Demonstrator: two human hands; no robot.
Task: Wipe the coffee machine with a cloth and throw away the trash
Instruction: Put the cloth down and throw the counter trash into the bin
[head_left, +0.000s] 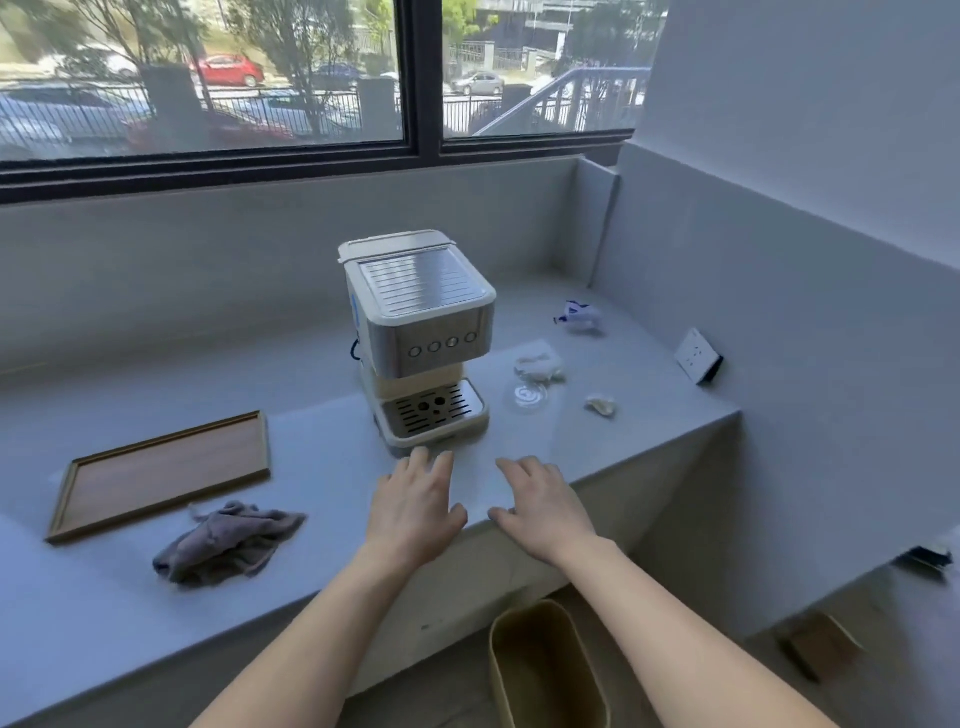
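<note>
Coffee machine stands upright around the middle of the counter, its drip tray facing the front edge and its row of round buttons above. Just in front of its base lie both hands, palms down with the fingers straight and a little spread, holding nothing. The left hand reaches closest, its fingertips right by the drip tray; whether they touch it cannot be told. The right hand lies beside it, near the front edge.

To the machine's right, toward the right end of the counter, sits the trash: a crumpled white tissue, a clear round lid just in front of it, a small pale scrap near the right edge, and a blue-and-white wrapper farther back.

Left of the hands, a crumpled grey cloth lies near the front edge, with a wooden tray just behind it. A tan bin stands on the floor below the front edge, between the forearms.
</note>
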